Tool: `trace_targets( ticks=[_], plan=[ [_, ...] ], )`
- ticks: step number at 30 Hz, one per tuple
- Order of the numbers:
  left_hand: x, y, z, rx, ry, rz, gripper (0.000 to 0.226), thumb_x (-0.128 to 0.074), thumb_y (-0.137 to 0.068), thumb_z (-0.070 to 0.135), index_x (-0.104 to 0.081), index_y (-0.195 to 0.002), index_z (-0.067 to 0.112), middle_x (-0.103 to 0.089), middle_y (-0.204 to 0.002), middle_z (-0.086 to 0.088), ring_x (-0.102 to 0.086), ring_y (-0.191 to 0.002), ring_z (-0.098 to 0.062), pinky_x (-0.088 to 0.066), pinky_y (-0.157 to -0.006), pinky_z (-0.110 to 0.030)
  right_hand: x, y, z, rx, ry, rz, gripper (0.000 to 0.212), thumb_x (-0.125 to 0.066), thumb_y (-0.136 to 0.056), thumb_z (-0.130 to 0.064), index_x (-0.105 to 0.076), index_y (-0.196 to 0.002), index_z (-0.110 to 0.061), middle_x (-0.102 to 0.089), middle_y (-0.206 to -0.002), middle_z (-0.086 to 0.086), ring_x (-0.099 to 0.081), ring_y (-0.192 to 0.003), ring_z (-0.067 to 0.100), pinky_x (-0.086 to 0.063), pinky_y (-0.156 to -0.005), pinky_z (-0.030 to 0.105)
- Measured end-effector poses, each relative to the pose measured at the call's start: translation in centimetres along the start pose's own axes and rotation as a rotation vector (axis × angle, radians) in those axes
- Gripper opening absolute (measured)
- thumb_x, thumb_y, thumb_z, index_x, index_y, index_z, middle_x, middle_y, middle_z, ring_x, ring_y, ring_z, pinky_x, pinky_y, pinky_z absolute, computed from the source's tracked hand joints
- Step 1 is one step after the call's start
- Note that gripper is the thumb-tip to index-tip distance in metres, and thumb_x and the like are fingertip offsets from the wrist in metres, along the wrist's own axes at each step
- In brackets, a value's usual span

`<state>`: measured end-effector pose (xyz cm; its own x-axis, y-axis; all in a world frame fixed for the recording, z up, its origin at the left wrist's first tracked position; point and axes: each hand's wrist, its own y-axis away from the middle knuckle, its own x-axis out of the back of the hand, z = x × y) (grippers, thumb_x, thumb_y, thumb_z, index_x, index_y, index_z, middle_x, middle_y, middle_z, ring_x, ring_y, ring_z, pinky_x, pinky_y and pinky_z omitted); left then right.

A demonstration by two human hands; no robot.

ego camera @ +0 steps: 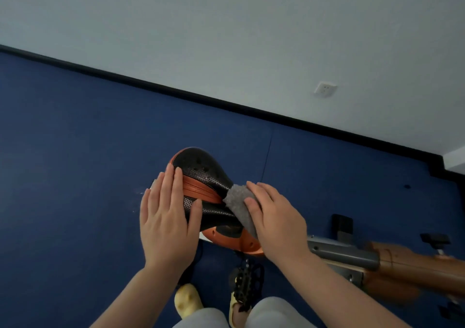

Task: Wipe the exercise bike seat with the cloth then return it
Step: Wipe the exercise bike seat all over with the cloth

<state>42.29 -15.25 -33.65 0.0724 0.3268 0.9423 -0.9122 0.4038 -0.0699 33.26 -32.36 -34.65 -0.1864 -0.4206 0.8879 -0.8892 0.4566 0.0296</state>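
The exercise bike seat [201, 174] is black and perforated with orange stripes, in the middle of the view. My left hand [166, 217] lies flat on its left side with the fingers spread, thumb over the near edge. My right hand [274, 219] presses a grey fluffy cloth [239, 201] against the narrow right end of the seat. The cloth drapes down over the seat's near edge, partly hidden under my fingers.
The bike's grey and orange frame [377, 257] runs off to the right. A black pedal [247, 282] hangs below the seat, above my feet in yellow slippers [187, 300]. Blue floor surrounds the bike; a white wall with a socket [325, 89] stands behind.
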Motion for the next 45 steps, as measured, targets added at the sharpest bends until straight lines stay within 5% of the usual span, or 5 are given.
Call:
trace_targets(
  ticks=[12, 18, 25, 32, 45],
  plan=[
    [-0.3, 0.2, -0.1, 0.003, 0.002, 0.058, 0.062, -0.03, -0.092, 0.045, -0.023, -0.147, 0.018, -0.025, -0.156, 0.0, -0.019, -0.143, -0.019, -0.013, -0.116, -0.039, -0.9, 2.3, 1.1, 0.07, -0.232, 0.196, 0.041, -0.031, -0.1, -0.036, -0.054, -0.131, -0.023, -0.057, -0.113, -0.009, -0.051, -0.099, 0.008, -0.043, -0.084, 0.024],
    [-0.8, -0.1, -0.4, -0.033, 0.039, 0.136, 0.057, -0.036, -0.092, 0.042, -0.035, -0.142, 0.016, -0.035, -0.151, -0.001, -0.029, -0.139, -0.019, -0.017, -0.115, -0.039, -0.7, -1.3, -1.6, -0.055, -0.015, 0.133, 0.046, -0.018, -0.098, -0.046, -0.061, -0.096, -0.027, -0.056, -0.076, -0.009, -0.054, -0.067, 0.013, -0.04, -0.053, 0.031],
    [-1.1, 0.0, -1.2, -0.143, 0.069, 0.198, 0.052, -0.039, -0.093, 0.038, -0.04, -0.141, 0.016, -0.039, -0.148, -0.001, -0.027, -0.14, -0.016, -0.02, -0.114, -0.042, -1.8, 4.4, -0.7, 0.011, -0.075, 0.267, 0.04, -0.037, -0.098, -0.029, -0.052, -0.135, -0.021, -0.052, -0.131, 0.005, -0.047, -0.12, 0.02, -0.041, -0.1, 0.041],
    [-1.4, -0.2, -1.5, -0.197, 0.039, 0.213, 0.051, -0.04, -0.094, 0.036, -0.04, -0.141, 0.017, -0.038, -0.149, -0.001, -0.03, -0.14, -0.017, -0.021, -0.114, -0.044, -0.8, -2.8, -4.2, -0.094, 0.076, 0.079, 0.046, -0.019, -0.1, -0.045, -0.061, -0.115, -0.031, -0.067, -0.099, -0.007, -0.062, -0.087, 0.015, -0.045, -0.067, 0.033],
    [-0.9, 0.0, -0.4, -0.022, 0.043, 0.154, 0.063, -0.04, -0.089, 0.037, -0.029, -0.145, 0.011, -0.029, -0.153, -0.005, -0.019, -0.144, -0.02, -0.016, -0.116, -0.046, -0.3, -3.8, -3.8, 0.258, 0.025, -0.108, 0.052, -0.014, -0.099, -0.049, -0.012, -0.15, -0.04, -0.053, -0.129, -0.006, -0.054, -0.104, 0.011, -0.052, -0.073, 0.032]
  ],
)
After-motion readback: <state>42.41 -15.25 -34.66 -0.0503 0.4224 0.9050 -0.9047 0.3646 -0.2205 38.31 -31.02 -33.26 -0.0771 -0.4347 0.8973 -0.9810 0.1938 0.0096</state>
